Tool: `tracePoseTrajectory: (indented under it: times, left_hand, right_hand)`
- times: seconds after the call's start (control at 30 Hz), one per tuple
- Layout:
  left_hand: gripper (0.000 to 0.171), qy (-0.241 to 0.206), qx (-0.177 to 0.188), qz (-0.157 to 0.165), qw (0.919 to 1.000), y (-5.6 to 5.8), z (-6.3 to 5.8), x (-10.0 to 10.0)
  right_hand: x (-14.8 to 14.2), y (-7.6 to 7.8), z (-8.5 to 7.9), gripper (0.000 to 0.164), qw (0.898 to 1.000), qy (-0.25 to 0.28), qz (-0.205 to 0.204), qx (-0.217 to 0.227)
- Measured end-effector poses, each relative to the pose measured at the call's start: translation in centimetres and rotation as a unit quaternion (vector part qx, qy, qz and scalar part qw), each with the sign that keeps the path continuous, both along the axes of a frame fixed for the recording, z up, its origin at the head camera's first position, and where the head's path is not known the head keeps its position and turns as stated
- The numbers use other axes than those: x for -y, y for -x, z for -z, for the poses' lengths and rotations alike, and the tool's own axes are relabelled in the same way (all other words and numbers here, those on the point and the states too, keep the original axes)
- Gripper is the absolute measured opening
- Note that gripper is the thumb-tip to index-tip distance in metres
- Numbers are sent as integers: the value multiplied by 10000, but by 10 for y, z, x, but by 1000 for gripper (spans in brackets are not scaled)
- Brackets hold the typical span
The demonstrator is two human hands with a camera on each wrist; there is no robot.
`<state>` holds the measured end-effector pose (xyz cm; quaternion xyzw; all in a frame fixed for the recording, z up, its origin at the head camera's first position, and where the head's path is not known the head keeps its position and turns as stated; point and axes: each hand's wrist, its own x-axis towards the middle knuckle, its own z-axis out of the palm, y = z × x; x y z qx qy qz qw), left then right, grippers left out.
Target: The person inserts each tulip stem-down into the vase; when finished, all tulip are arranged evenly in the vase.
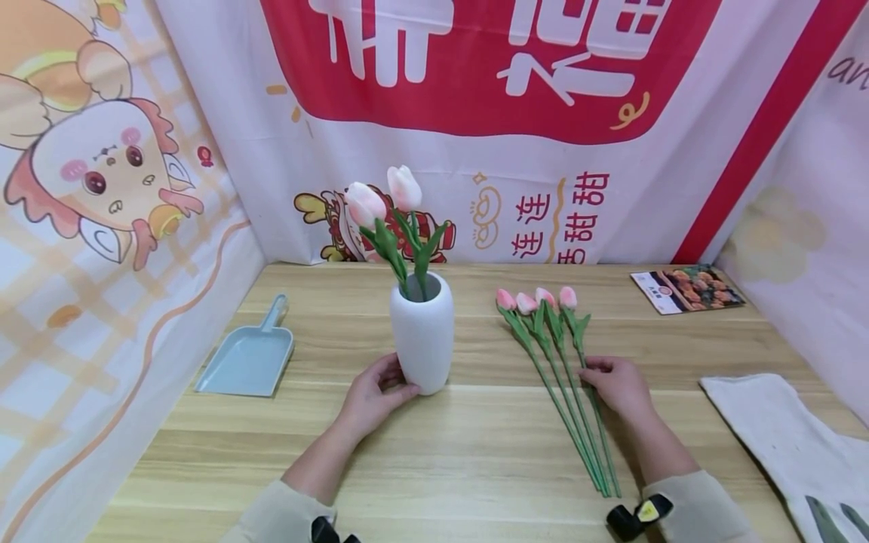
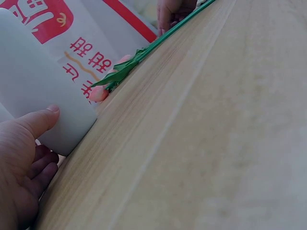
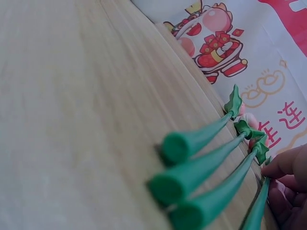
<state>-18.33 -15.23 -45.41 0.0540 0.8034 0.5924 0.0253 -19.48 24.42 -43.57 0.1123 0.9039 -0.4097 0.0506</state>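
A white vase [image 1: 426,339] stands upright on the wooden table with two pink-and-white artificial tulips [image 1: 384,196] in it. My left hand [image 1: 377,394] holds the vase low on its side, thumb in front and fingers curled behind; the left wrist view shows the thumb on the vase wall [image 2: 43,81]. To the right, several pink tulips with green stems [image 1: 560,385] lie side by side, blooms pointing away. My right hand [image 1: 619,383] pinches the rightmost tulip [image 1: 597,411] by its stem below the leaves. In the right wrist view, thumb and finger meet on that stem [image 3: 259,203].
A light blue dustpan [image 1: 250,358] lies at the left of the table. At the back right is a printed card [image 1: 689,289]. A white cloth [image 1: 781,430] with dark green leaf shapes lies at the right edge. Printed fabric [image 1: 489,158] hangs behind the table.
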Motion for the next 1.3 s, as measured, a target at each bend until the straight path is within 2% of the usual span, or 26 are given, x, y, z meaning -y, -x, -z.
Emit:
tracePoseTrajectory:
  times: [0.23,0.37,0.5,0.6,0.7,0.77,0.83,1.0,1.3]
  left_hand:
    - [58,-15,28,-17,10000,-1,1,0]
    - [58,-6,-4,-35,10000,-1,2,0]
    - [58,3,-24,-39,10000,-1,2,0]
    - [58,-22,-18,-33,10000,-1,2,0]
    - [59,-9,9,-22,10000,-1,2,0]
    - [60,9,13,-26,10000,-1,2,1]
    - [61,56,-14,-16,10000,0,3,1]
    - [61,88,-29,-21,10000,0,2,1]
    - [61,81,-16,-11,10000,1,2,1]
  right_hand:
    - [-5,2,3,47,9960,793,375,192]
    - [-9,4,3,47,9883,1388,585,243]
    - [-12,5,0,38,9642,2469,925,288]
    - [-11,5,-4,21,9366,3320,1113,163]
    - [-11,4,-8,15,9196,3739,1204,100]
    - [-10,4,-11,15,9107,3920,1292,143]
    - [-10,5,-14,15,9087,3954,1330,144]
    - [-7,6,-21,26,8912,4311,1409,15]
    - [1,9,-29,9,8600,4906,1374,-280]
